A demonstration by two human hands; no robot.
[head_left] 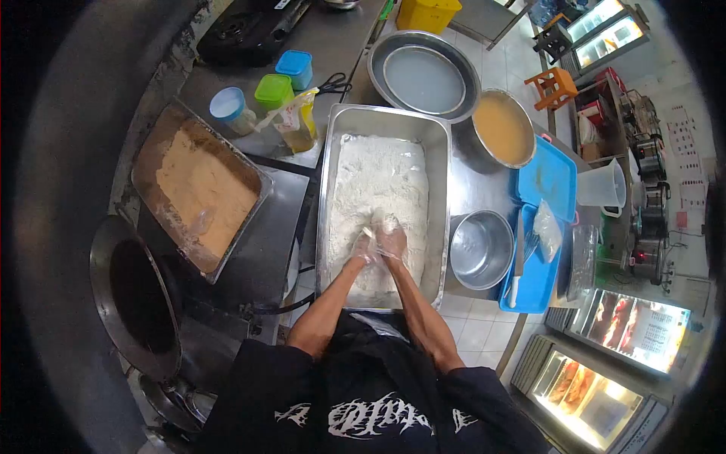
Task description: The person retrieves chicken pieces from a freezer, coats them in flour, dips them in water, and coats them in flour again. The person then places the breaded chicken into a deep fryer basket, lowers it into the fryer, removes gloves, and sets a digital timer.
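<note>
A deep metal tray of white flour lies in front of me. Both my hands are inside it, close together over the flour, in thin clear plastic gloves. My left hand has its fingers curled inward near the middle of the tray. Right beside it, my right hand is also closed, with a floury lump at its fingertips. Flour and the gloves hide what the fingers hold.
To the left are a tray of orange-tan powder, a wok and lidded tubs. A basin of cloudy liquid, a pot of brown liquid, a metal pot and a knife on a blue board stand right.
</note>
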